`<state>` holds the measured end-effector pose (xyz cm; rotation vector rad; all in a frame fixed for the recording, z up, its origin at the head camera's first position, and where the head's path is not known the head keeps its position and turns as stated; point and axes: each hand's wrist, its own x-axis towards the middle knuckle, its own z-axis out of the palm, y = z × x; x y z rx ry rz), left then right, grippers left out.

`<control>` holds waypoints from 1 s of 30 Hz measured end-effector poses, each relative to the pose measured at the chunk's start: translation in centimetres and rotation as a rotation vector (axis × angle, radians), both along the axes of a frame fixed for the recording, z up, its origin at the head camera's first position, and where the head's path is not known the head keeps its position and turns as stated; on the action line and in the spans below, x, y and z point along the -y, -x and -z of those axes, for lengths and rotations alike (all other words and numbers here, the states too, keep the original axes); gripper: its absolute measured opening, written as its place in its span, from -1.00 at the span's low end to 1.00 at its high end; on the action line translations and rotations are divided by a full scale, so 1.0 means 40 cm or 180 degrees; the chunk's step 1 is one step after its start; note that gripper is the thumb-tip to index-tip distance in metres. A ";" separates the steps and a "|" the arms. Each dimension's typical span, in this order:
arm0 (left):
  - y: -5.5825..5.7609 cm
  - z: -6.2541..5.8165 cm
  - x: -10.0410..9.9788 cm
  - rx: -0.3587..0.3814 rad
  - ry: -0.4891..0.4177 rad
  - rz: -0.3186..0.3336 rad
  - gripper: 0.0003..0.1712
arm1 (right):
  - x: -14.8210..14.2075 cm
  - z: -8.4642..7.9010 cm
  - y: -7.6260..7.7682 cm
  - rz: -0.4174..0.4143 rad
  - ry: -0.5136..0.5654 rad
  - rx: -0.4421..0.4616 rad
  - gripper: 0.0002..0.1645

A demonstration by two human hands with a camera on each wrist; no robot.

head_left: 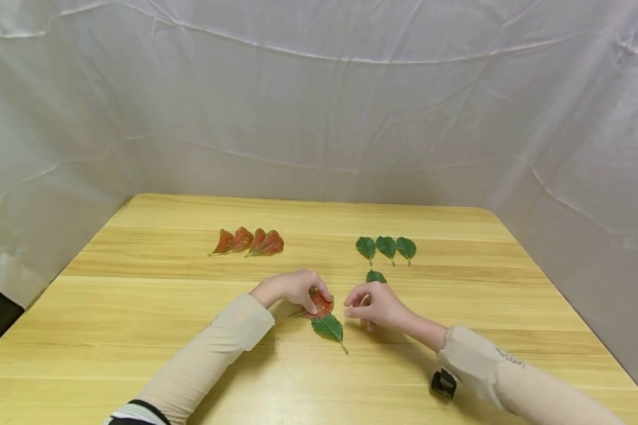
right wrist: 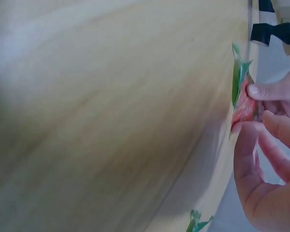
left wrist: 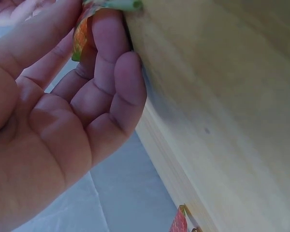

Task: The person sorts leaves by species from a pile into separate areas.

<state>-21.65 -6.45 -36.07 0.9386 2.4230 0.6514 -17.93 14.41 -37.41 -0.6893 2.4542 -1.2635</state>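
Observation:
My left hand [head_left: 296,290] pinches a red leaf [head_left: 321,304] between thumb and fingers, low over the table. Its edge shows orange and green [left wrist: 79,38] in the left wrist view, partly hidden by the fingers. Just in front of the red leaf lies a green leaf [head_left: 328,327], its stem pointing toward the near edge; in the right wrist view the red leaf [right wrist: 245,102] meets or overlaps it. To the right, my right hand [head_left: 378,304] hovers with loosely bent fingers and nothing between them. Another green leaf [head_left: 376,276] is partly covered behind that hand.
Several red leaves [head_left: 268,242] overlap in a row at the back left of the wooden table [head_left: 154,260]. Three green leaves [head_left: 386,246] stand in a row at the back right. Pale sheeting [head_left: 319,118] surrounds the table. A black device [head_left: 443,383] is at the right wrist.

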 end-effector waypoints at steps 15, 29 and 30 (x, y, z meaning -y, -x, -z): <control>0.006 0.006 0.002 -0.0002 -0.0044 0.0089 -0.65 | 0.023 0.016 -0.018 -0.0496 -0.0019 0.0045 -0.85; 0.006 0.008 0.003 -0.0053 -0.0046 0.0167 -0.65 | 0.033 0.011 -0.020 -0.0663 -0.0435 -0.0167 -0.79; 0.006 0.008 0.002 -0.0053 -0.0044 0.0166 -0.65 | 0.034 0.012 -0.020 -0.0672 -0.0466 -0.0212 -0.80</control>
